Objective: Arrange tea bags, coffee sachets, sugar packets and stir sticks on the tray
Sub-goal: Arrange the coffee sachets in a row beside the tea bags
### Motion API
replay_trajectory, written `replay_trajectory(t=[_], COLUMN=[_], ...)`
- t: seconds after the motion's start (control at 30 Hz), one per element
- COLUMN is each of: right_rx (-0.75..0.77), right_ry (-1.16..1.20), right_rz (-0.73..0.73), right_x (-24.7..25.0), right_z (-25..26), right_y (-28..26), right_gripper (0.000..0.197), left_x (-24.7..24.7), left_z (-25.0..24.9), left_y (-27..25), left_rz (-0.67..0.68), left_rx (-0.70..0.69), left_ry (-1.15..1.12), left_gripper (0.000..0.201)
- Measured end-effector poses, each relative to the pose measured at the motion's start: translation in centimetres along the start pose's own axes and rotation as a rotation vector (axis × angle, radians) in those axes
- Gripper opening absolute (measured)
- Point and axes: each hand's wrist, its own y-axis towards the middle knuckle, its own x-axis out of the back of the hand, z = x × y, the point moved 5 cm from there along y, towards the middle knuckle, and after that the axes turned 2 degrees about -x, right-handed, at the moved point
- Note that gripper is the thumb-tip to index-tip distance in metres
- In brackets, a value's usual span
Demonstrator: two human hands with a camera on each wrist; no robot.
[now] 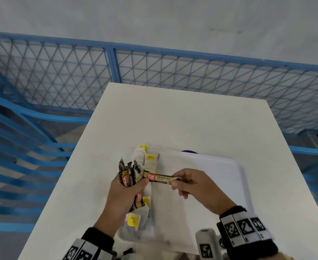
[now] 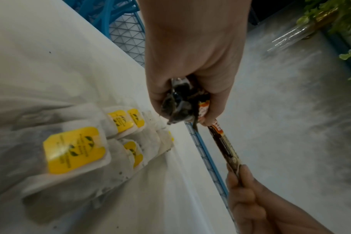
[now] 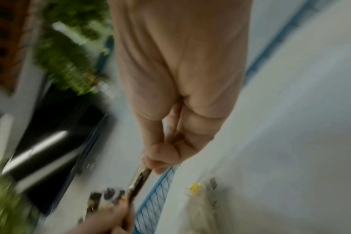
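"GRANULES" on gold-brown coffee sachet [image 1: 161, 178]

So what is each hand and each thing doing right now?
Left hand: grips a bunch of coffee sachets, upright.
Right hand: pinches one end of a single coffee sachet.
Single coffee sachet: level, its other end at the left hand's bunch.
Tea bags: lying in an overlapping row along the tray's left side, yellow tags up.
Tray: flat on the table.

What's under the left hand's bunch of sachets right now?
Tea bags with yellow tags lie in a row on the white tray below the left hand. The hand covers the row's middle.
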Motion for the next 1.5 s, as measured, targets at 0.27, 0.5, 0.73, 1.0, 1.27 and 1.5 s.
replay_trajectory(t=[0.27,0.5,0.73,1.0,1.27,1.5], right_rx=[-0.079,-0.189,-0.191,-0.177,-0.157,-0.217], right_ry=[0.418,0.235,-0.099,-0.32,-0.26,-0.317], right_rz=[-0.327,-0.504,-0.639,-0.69,-0.707,-0.656], right_x=[1.9,4.6,5.8,5.7,6.3,7.3], right_z=[-1.9,-4.0,-4.7,-4.2,-4.6,-4.7], right_y=[3.3,6.9,9.1,10.3,10.6,10.6], right_gripper=[0.008,0.014,0.007,0.019,0.007,0.013], left_x=[-1.1,0.0,0.2,-0.5,-0.7,-0.6], left_z=[-1.0,-0.5,0.2,0.6,0.7,0.9], left_y=[1.8,1.9,1.5,1.4,1.2,1.3], left_rz=[-0.02,-0.037,-0.051,-0.027,-0.001,0.016], left_rx=[-0.078,-0.059,-0.029,-0.006,-0.001,0.013], left_ry=[0.044,0.016,0.032,0.053,0.04,0.018], left_gripper=[0.016,0.023,0.018,0.026,0.024,0.023])
